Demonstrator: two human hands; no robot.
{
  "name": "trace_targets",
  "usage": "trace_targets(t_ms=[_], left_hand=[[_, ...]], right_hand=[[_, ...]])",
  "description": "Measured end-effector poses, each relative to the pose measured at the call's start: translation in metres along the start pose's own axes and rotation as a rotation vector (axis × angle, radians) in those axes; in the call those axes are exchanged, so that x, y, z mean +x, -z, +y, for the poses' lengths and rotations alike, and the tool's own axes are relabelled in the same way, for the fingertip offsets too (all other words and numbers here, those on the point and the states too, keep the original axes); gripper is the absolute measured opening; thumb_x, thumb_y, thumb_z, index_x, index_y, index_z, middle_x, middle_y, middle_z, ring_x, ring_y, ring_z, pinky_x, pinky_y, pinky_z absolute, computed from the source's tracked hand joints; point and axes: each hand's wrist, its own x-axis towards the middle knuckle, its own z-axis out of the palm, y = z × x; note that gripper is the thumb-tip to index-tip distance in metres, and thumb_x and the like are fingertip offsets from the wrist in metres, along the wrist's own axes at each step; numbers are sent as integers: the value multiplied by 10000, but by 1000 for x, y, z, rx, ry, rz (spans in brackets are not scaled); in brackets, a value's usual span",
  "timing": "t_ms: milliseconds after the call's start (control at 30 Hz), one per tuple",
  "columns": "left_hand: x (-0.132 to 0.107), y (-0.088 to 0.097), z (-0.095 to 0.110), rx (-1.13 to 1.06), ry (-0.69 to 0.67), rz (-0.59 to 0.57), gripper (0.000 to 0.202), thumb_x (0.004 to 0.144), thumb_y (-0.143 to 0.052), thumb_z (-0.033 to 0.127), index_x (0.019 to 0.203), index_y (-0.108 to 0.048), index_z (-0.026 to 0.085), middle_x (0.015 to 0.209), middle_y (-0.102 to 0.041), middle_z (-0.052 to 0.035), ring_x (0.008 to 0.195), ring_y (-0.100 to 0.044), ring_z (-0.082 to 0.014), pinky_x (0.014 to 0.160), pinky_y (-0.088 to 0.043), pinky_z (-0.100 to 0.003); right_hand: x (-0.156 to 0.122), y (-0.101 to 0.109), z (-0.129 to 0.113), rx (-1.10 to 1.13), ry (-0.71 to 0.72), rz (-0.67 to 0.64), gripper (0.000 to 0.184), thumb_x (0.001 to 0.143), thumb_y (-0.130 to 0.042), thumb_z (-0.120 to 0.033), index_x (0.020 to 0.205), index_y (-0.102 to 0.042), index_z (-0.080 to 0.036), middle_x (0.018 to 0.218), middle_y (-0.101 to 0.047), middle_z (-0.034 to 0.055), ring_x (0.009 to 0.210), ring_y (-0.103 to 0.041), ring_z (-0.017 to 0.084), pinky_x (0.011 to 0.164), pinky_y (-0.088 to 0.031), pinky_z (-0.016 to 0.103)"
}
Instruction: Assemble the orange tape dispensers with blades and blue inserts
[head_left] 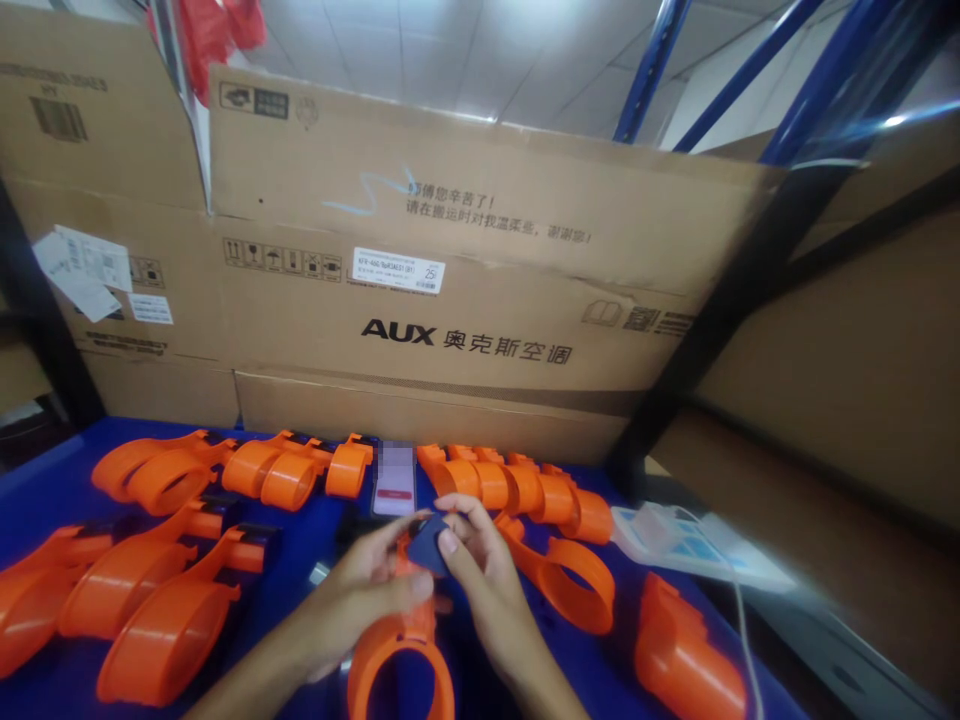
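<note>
In the middle at the bottom, my left hand (367,590) is closed around the stem of an orange plastic ring-shaped part (364,675), whose ring hangs down toward me. My right hand (484,565) pinches a small dark blue flat piece (427,546) between thumb and fingers, against the stem's upper end. Where the two pieces meet is partly hidden by my fingers. Just right of my right hand lies a similar orange ring part (574,590). A phone (395,478) with a lit screen rests beyond my hands.
Several orange ring parts with dark ends (169,635) lie at the left, and another row of orange parts (525,490) at the back right. A large cardboard sheet (480,320) stands behind the blue table surface (285,590). A white cable (742,620) runs down the right.
</note>
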Motion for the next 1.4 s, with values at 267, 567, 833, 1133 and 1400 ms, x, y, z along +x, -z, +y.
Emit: trace_targets(t_ms=[267, 567, 833, 1133, 1400], left_hand=[[5, 7, 1, 8, 12, 279, 478, 785, -781, 448, 1157, -683, 165, 1000, -786, -133, 842, -756, -296, 700, -603, -365], [6, 28, 18, -268, 64, 391, 652, 821, -594, 627, 1161, -691, 78, 768, -779, -150, 695, -745, -303, 629, -580, -375], [5, 31, 12, -227, 103, 382, 623, 800, -650, 600, 1137, -715, 81, 711, -772, -130, 682, -742, -302, 641, -573, -369], [3, 20, 12, -114, 118, 376, 594, 804, -665, 614, 1108, -712, 106, 838, -792, -136, 723, -742, -286, 615, -544, -333], [7, 13, -7, 33, -42, 282, 398, 833, -748, 430, 1160, -701, 208, 1122, -772, -98, 1178, -660, -294, 1070, -433, -390]], right_hand=[[5, -1, 3, -204, 35, 32, 264, 1004, -450, -476, 1040, -551, -235, 793, -597, 4, 691, -561, 169, 603, -483, 267], [-14, -3, -2, -1056, 47, -441, 143, 799, -688, -297, 685, -651, -218, 805, -685, 37, 913, -582, 251, 858, -406, 348], [-10, -3, 8, -1216, -14, -307, 162, 775, -640, -172, 622, -595, -197, 742, -676, 40, 856, -600, 229, 812, -377, 325], [7, 24, 8, -1042, 34, 86, 291, 785, -567, -150, 588, -369, -231, 503, -452, -55, 489, -477, 131, 497, -280, 242], [6, 11, 9, -615, 202, 235, 144, 916, -596, -284, 810, -513, -231, 616, -547, -46, 538, -549, 139, 553, -435, 230]])
